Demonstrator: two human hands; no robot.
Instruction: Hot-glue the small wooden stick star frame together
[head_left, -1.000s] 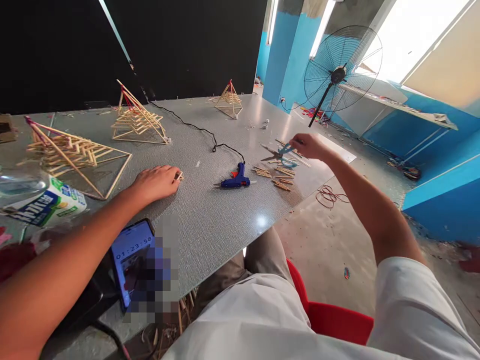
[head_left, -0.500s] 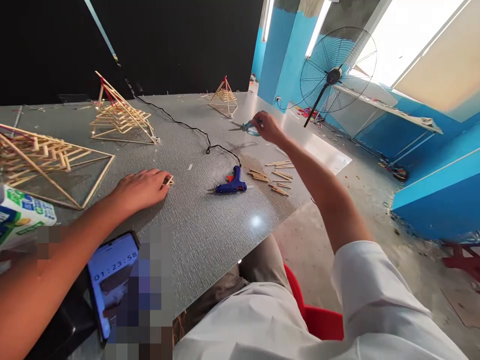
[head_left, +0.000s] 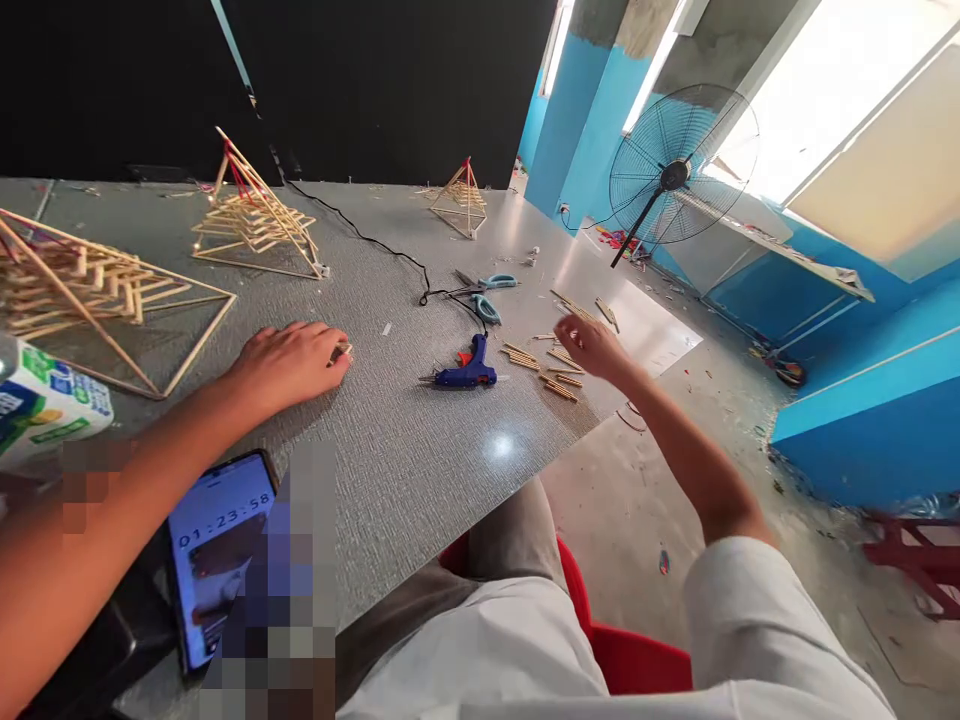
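My left hand (head_left: 296,362) rests on the table with its fingers closed round short wooden sticks (head_left: 341,352), whose ends poke out by the thumb. Over the loose wooden sticks (head_left: 561,387) at the right, my right hand (head_left: 589,345) hovers with bent fingers apart and nothing visible in them. Blue-handled scissors (head_left: 489,288) lie spread on the table, left of that hand. In front of them is a blue glue gun (head_left: 466,368) with an orange trigger, nozzle pointing left.
Stick pyramids stand at the left (head_left: 112,290), further back (head_left: 255,225) and at the far side (head_left: 461,200). A black cord (head_left: 360,235) crosses the table. A phone (head_left: 221,550) and a white-green carton (head_left: 56,395) lie near my left arm. A fan (head_left: 675,175) stands beyond.
My right hand has let go of the scissors, which now lie on the table, and has moved right and nearer to the loose sticks. My left hand still holds its sticks.
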